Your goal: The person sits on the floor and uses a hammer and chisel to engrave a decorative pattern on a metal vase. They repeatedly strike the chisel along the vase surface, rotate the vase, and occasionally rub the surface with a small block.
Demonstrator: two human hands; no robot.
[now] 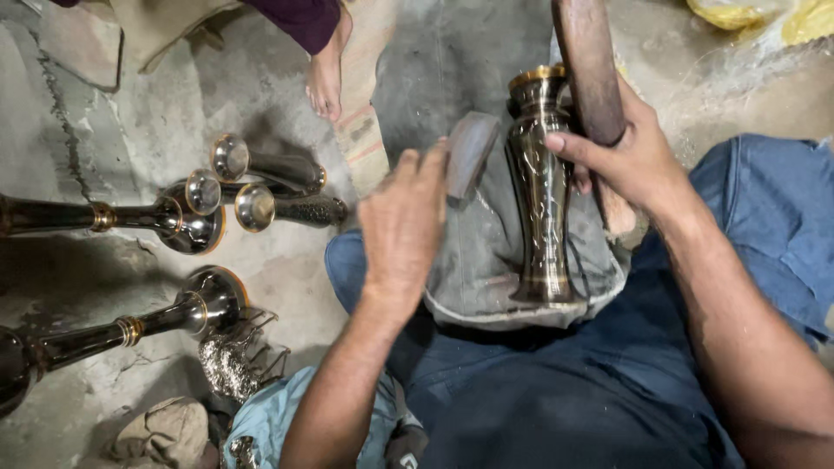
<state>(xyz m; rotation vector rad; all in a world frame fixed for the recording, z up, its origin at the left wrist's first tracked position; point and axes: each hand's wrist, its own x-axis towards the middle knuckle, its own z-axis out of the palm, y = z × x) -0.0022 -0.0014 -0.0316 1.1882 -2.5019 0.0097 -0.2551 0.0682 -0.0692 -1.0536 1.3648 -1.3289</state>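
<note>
A dark metal vase [540, 187] with a brass-coloured rim lies lengthwise on a grey cloth [486, 260] spread over the person's lap, rim pointing away from them. The right hand [627, 149] is closed around a thick wooden post [589, 65] that rises just beside the vase, its fingertips touching the vase's neck. The left hand [406, 221] is near the vase's left side, fingers partly curled around a small dark block [470, 153], which it holds at the fingertips; the back of the hand hides how firm the grip is. To the left on the concrete floor [156, 104] lie 2 long dark metal stems with flared bases [187, 221], and 2 smaller dark pieces with shiny round ends [269, 187] sit between them and the lap. A tangle of silvery wire [228, 360] lies below the nearer stem, beside a pale blue cloth [278, 417]. Another person's bare foot [327, 74] rests on the floor at the top, well apart from the hands.
</note>
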